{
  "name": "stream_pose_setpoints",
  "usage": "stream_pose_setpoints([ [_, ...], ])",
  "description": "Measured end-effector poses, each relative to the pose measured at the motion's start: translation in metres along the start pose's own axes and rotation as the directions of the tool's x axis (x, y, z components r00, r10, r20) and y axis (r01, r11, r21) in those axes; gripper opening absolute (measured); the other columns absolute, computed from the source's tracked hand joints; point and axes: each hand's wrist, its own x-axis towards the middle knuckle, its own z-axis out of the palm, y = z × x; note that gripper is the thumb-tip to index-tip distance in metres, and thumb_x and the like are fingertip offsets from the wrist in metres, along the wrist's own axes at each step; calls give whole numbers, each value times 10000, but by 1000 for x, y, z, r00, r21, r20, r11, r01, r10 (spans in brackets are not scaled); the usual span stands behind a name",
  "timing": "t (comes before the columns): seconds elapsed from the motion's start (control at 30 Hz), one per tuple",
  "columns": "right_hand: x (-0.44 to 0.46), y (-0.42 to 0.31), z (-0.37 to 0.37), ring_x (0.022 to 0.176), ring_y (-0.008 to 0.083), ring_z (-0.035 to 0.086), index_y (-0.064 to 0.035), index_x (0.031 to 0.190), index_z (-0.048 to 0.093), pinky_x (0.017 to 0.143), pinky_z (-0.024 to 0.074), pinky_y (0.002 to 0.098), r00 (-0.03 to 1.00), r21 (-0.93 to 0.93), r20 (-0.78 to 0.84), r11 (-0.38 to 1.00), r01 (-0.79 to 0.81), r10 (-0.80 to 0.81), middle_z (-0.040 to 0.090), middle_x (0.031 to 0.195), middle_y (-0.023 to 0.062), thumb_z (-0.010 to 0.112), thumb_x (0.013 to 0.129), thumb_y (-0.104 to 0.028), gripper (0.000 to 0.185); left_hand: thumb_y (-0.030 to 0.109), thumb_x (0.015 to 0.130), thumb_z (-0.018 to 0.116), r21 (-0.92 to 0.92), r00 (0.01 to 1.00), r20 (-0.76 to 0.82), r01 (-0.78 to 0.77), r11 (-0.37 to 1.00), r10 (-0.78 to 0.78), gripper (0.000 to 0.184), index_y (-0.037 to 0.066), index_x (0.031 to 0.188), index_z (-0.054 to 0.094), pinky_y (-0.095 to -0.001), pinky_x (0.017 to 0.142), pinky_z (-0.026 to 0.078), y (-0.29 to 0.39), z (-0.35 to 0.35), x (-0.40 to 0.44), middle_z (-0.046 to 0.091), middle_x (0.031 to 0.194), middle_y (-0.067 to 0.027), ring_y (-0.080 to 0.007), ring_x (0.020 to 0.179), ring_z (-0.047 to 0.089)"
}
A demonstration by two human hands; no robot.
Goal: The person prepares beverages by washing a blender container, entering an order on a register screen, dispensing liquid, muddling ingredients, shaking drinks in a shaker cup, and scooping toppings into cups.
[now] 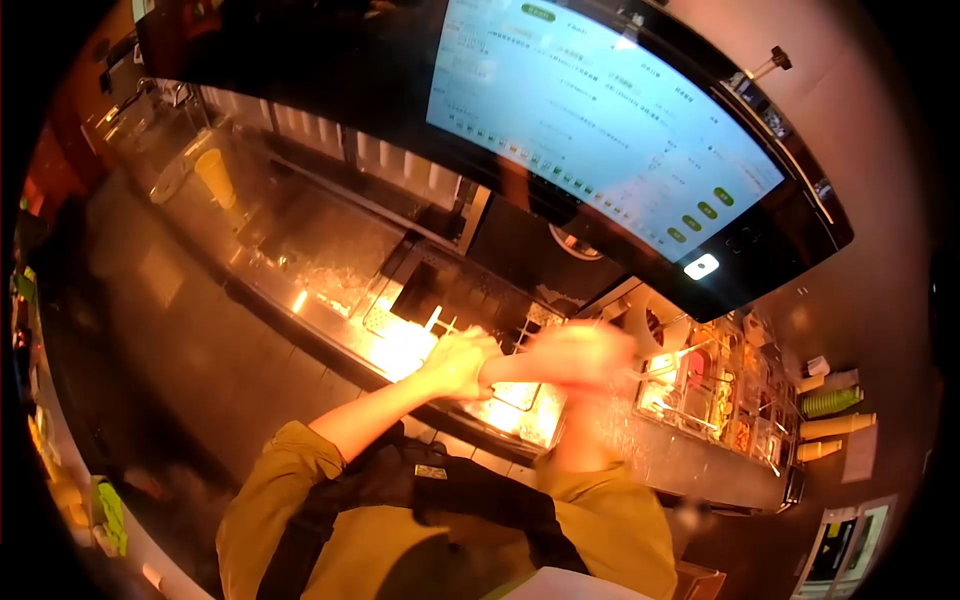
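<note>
Dark cloth, bare hands, shiny counter

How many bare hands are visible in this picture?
2: the left hand above the brightly lit counter, and the blurred right hand just to its right. Darkness may hide others.

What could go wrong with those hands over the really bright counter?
Maybe these things:
1. The right hand is blurry and very close to the left hand, so they might bump.
2. The counter glares so brightly under the hands that something small there could be missed.
3. The big screen juts out in front, so leaning forward might mean a knock on it.
</note>
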Motion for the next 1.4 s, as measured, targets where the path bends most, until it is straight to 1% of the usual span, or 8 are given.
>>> stream_pose_setpoints([
  [0.17,4,-2,15,510,168,500,44,768,525,498,433,311,916,561,-145,793,-235,374,527,606,102,554,843,-337,390,440,508,841,53,997,68,-31,998,27,736,94,1104,583,-424,850,454,-5,-5,-3,538,1034,-85,-279,1020,484],
  [0.23,35,-45,-39,474,183,477,25,823,512,467,414,308,979,216,-125,959,185,-161,493,603,66,547,853,-365,393,454,499,861,161,956,287,7,987,-54,901,138,1251,477,-497,886,442,3,-15,-3,455,1167,-149,-338,1108,428],
  [0.3,56,-126,-59,438,147,444,92,1100,424,431,388,296,969,526,-177,816,239,-170,453,561,33,522,903,-416,554,385,512,869,224,874,474,-8,975,-101,954,141,1307,402,-502,908,448,2,-28,7,450,1159,-203,-365,1115,453],
  [0.47,49,-134,-62,437,98,445,165,1328,285,419,386,248,914,210,-366,942,263,-174,481,548,28,523,883,-346,719,288,492,860,-330,955,296,98,939,4,964,90,1298,370,-421,836,504,-73,-22,53,548,1105,-177,-334,990,593],
  [0.6,56,-80,-38,472,54,465,78,1373,367,474,413,203,802,-311,-591,942,-125,-88,573,567,26,546,775,-77,643,293,441,927,-898,976,14,108,427,-217,1160,71,1356,250,-408,864,504,-93,3,105,577,1130,-149,-271,1028,582],
  [0.9,68,-59,-49,487,35,390,45,1387,369,511,363,180,812,-501,-576,825,-261,-93,464,545,-17,621,737,-22,701,62,556,872,-724,955,-296,-199,661,-37,881,36,1304,406,-362,910,484,-80,9,193,591,1167,-106,-223,1083,566],
  [1.07,35,-82,-45,629,74,562,17,1279,501,575,449,220,937,-421,-270,848,-321,220,602,728,41,672,694,9,610,80,591,843,-753,969,-247,-173,635,-29,564,3,1100,613,-341,892,482,-61,-9,188,671,1041,-92,-183,975,628],
  [1.4,-98,-19,-19,858,228,578,-50,918,569,953,372,450,751,-743,347,654,-146,562,570,809,100,638,683,-10,248,313,490,901,-643,967,-250,-121,756,-58,996,78,1310,387,-399,995,423,-79,8,199,512,1278,-158,-327,1179,515],
])
